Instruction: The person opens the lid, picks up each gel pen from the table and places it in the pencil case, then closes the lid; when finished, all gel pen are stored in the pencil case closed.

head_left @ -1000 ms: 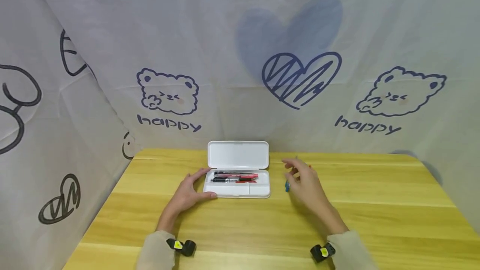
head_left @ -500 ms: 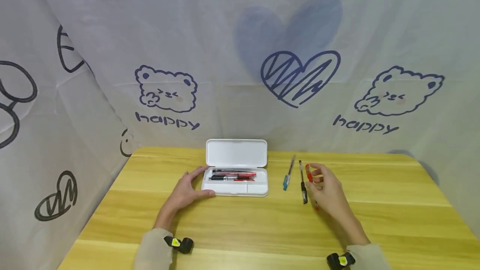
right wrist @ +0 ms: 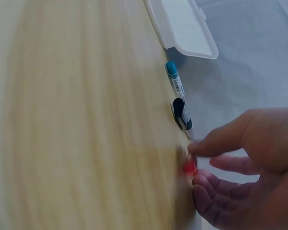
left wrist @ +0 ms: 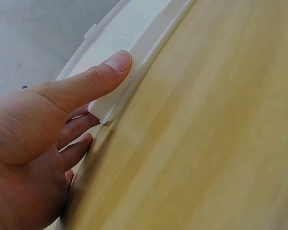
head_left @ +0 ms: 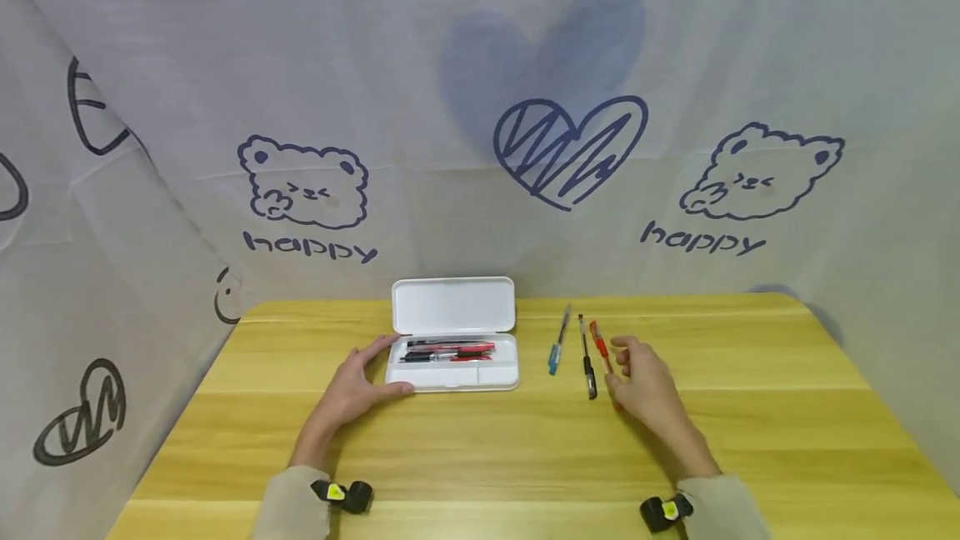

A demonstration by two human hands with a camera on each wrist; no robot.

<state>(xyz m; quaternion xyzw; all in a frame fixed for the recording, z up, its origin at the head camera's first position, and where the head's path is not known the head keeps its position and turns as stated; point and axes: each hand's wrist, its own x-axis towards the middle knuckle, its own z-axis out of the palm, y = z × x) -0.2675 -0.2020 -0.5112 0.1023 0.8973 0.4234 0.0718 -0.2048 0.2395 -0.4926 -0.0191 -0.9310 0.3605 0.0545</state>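
A white pencil case stands with its lid raised; several black and red pens lie in its back compartment. My left hand grips the case's left end, thumb over the front rim and fingers along the end, as the left wrist view shows too. Over the table, my right hand is at the red pen, thumb by its lower barrel, index finger apart from it. In the right wrist view the pen's red end shows between thumb and fingers, blurred.
Left of the red pen lie a black pen and a blue-capped pen, side by side. A printed cloth hangs behind the wooden table and along its left side.
My right hand has moved right from over the blue-capped pen to the red pen, then slightly towards me along it. The left hand keeps hold of the pencil case. The head view has shifted.
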